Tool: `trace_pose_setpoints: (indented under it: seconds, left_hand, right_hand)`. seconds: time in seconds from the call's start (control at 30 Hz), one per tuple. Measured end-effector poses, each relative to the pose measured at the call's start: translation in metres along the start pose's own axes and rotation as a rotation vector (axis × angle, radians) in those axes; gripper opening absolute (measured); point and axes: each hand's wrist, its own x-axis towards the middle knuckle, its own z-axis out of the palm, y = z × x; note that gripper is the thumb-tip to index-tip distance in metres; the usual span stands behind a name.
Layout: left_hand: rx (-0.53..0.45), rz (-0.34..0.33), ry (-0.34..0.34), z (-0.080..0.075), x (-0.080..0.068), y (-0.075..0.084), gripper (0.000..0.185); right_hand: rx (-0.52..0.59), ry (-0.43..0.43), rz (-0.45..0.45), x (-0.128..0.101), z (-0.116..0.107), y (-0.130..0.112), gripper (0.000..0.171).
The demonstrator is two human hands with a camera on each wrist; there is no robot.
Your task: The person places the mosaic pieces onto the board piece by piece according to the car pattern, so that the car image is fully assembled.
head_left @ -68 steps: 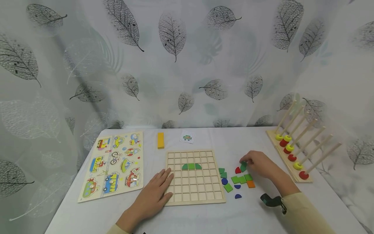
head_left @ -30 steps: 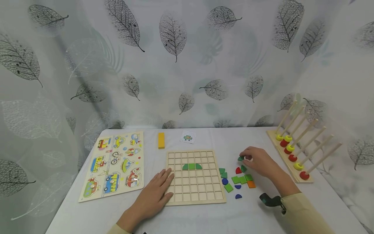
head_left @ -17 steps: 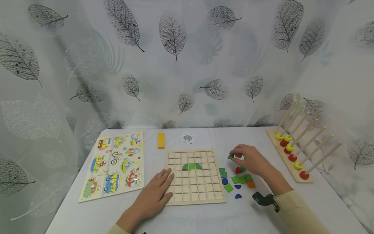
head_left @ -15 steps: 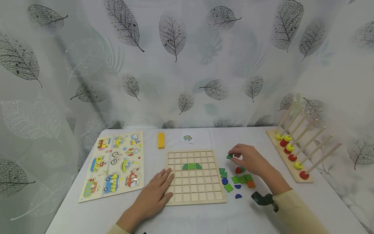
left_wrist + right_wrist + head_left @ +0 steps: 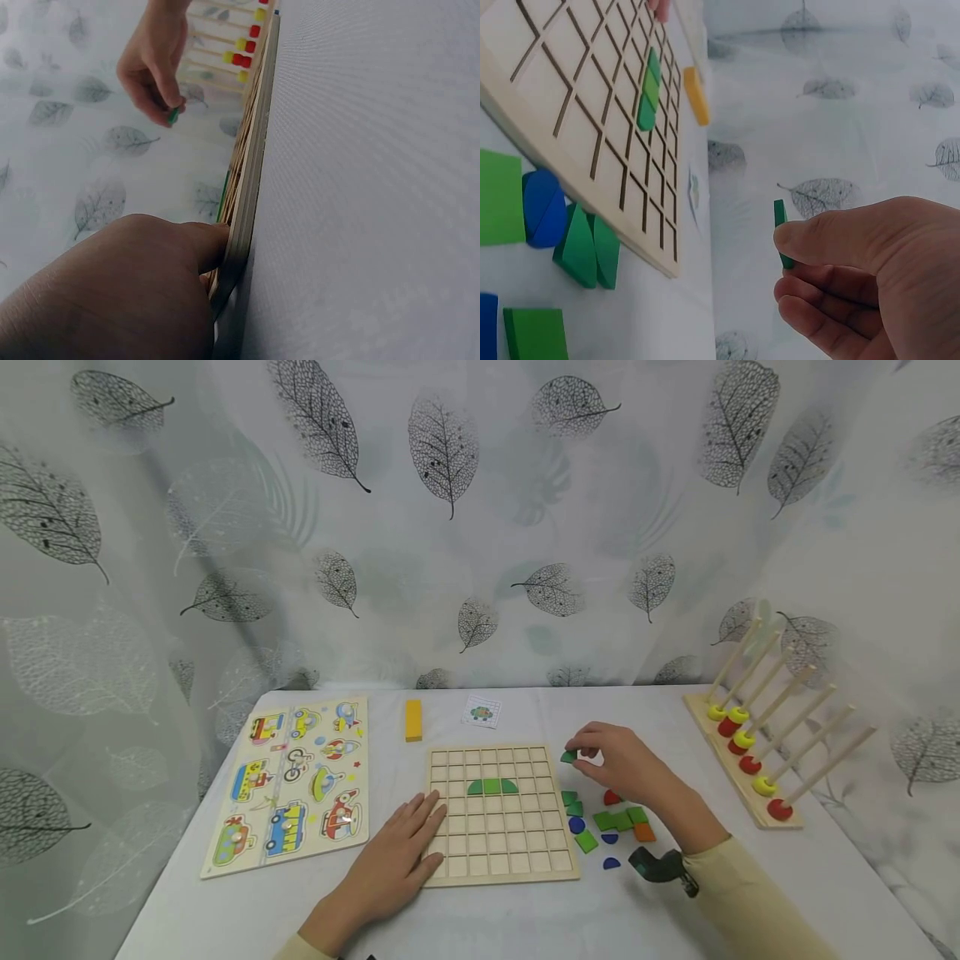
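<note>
My right hand (image 5: 622, 765) pinches a green quarter-circle tile (image 5: 780, 211) between thumb and fingers, held up beside the top right corner of the grid board (image 5: 501, 882). With fingers extended, my left hand (image 5: 397, 856) rests at the board's left edge, fingertips on its frame. Inside the grid, a light green square tile (image 5: 491, 787) sits between two darker green rounded tiles. Right of the board lie loose tiles: green squares (image 5: 621, 820), dark green quarter-circles (image 5: 575, 247), blue pieces (image 5: 611, 863), a red quarter-circle (image 5: 611, 797) and an orange square (image 5: 643, 832).
A vehicle puzzle board (image 5: 288, 785) lies at the left. Behind the grid are a yellow block (image 5: 413, 721) and a small picture card (image 5: 481, 712). A peg rack (image 5: 738, 760) with red and yellow beads stands at the right. A leaf-patterned curtain (image 5: 480, 527) hangs behind the table.
My right hand has lifted a green quarter-circle tile from the loose tiles and moved it left towards the board's upper right corner. My left hand has stayed in place.
</note>
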Motion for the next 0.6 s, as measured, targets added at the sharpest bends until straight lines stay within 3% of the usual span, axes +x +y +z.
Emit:
trace_pose_setpoints:
  seconds: [0.6]
  left_hand:
    - [-0.003,0.011,0.014,0.002,0.000,-0.002,0.066]
  right_hand:
    - [0.062,0.006,-0.130,0.018,0.015,-0.027,0.024]
